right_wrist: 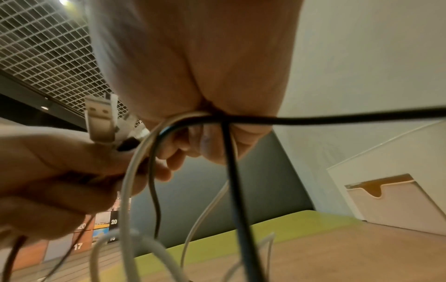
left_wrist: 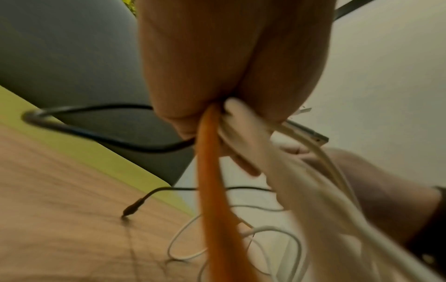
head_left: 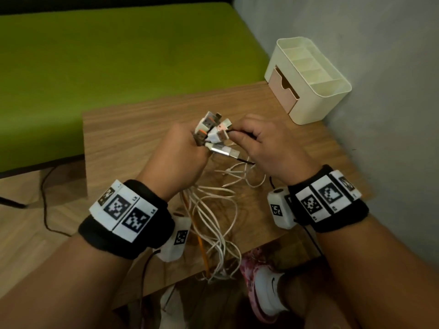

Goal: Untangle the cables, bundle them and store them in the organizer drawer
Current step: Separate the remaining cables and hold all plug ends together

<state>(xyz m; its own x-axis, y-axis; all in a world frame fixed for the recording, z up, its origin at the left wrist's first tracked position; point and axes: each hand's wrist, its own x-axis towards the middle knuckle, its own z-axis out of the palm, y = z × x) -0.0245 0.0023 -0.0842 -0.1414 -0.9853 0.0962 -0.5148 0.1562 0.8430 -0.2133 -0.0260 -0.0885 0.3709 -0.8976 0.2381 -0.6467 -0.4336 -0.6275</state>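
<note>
A wooden table (head_left: pixel 142 129) fills the middle of the frame, a green surface (head_left: pixel 118 55) the upper left, a grey wall (head_left: pixel 380 91) the right, and wood-look floor (head_left: pixel 23 233) the lower left.

Both forearms are bare. Each wrist wears a wide black band (head_left: pixel 126 231) with white plates printed with black square markers. A small white camera box (head_left: pixel 280 208) with its own marker hangs beside each band, and a thin black wire leaves it.

At the bottom of the frame, a white sock and a pink patterned shoe (head_left: pixel 257 279) are visible.

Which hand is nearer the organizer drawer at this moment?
Right. The right hand, pinching a black cable, is nearer the organizer drawer at the table's far right corner. The left hand, gripping the connector ends, lies farther left.
</note>
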